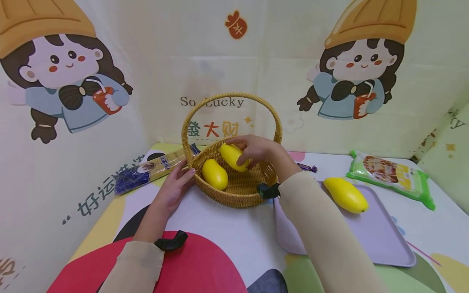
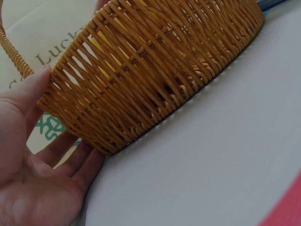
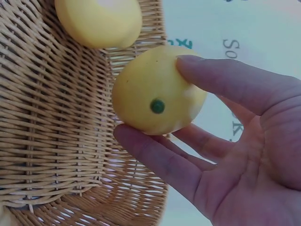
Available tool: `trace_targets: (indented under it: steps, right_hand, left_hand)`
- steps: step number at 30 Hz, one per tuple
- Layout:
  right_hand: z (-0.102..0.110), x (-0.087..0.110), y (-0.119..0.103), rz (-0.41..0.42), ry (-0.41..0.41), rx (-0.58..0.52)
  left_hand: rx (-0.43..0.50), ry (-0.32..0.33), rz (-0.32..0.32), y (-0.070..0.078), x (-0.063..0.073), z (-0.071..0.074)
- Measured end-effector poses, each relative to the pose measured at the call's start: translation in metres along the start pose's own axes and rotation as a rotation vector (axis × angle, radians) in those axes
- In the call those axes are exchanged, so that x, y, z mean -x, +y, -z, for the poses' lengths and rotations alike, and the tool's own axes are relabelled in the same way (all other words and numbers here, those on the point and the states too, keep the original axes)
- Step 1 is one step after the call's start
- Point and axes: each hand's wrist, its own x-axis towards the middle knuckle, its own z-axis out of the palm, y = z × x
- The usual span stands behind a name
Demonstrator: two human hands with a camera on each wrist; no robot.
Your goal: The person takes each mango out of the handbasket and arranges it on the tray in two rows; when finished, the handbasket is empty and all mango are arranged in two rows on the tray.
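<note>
A wicker basket point(image 1: 234, 199) with a tall arched handle stands in the middle of the head view. One yellow mango point(image 1: 215, 175) lies inside it on the left. My right hand point(image 1: 258, 148) holds a second mango point(image 1: 231, 156) over the back of the basket; the right wrist view shows thumb and fingers on either side of this mango point(image 3: 157, 89), its green stem spot facing the camera. My left hand point(image 1: 176, 187) touches the basket's left side. In the left wrist view its thumb rests at the rim and its extended fingers lie against the lower weave point(image 2: 141, 80).
To the right, a third mango point(image 1: 345, 195) lies on a purple tray point(image 1: 388, 244). Behind that are a green-edged food packet point(image 1: 390, 177) and a small purple-wrapped sweet point(image 1: 307, 167). A long blue-and-gold packet point(image 1: 154, 169) lies left of the basket. A printed cloth point(image 1: 271, 73) hangs behind.
</note>
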Motion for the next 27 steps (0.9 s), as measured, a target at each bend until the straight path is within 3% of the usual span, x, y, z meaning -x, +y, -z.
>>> trace_targets:
  steps: [5, 27]
  right_hand:
    - [0.001, 0.012, -0.001, 0.031, 0.009, -0.055]
    - [0.003, 0.058, 0.009, 0.144, 0.008, -0.023]
  left_hand:
    - [0.008, -0.002, -0.003, 0.0, 0.002, 0.0]
    - [-0.005, -0.01, -0.005, 0.0, 0.005, 0.0]
